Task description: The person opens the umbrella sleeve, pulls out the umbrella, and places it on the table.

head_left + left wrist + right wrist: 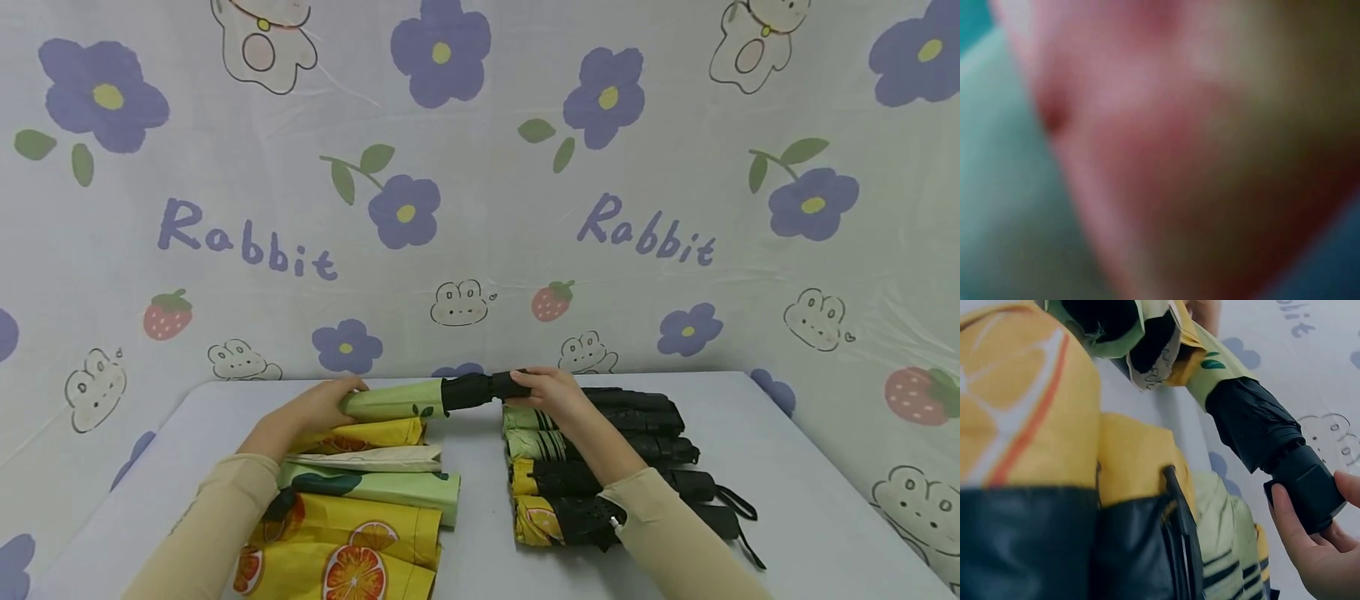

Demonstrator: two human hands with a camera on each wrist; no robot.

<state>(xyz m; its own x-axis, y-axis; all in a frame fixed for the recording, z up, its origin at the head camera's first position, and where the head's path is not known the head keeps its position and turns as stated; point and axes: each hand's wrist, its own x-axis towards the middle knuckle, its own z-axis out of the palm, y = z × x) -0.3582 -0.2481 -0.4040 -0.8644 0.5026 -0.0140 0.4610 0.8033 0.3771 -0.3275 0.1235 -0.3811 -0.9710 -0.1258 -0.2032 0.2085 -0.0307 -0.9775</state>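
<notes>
A folded umbrella (467, 390) with black folds and a black handle (1307, 487) lies level above the far part of the table. Its other end is inside a light green sleeve (393, 400) with dark leaf prints. My left hand (322, 412) grips the sleeve's left end. At the opposite end, my right hand (555, 392) pinches the handle between thumb and fingers, as the right wrist view shows closely. Only blurred skin fills most of the left wrist view, so the left fingers are hidden there.
On the left lie several flat sleeves: orange-print yellow (352, 575), green (405, 490), cream (382, 459) and another yellow (390, 432). Several folded umbrellas (570, 521) lie in a row at right, some with wrist straps. A printed curtain (480, 167) hangs behind the white table (483, 542).
</notes>
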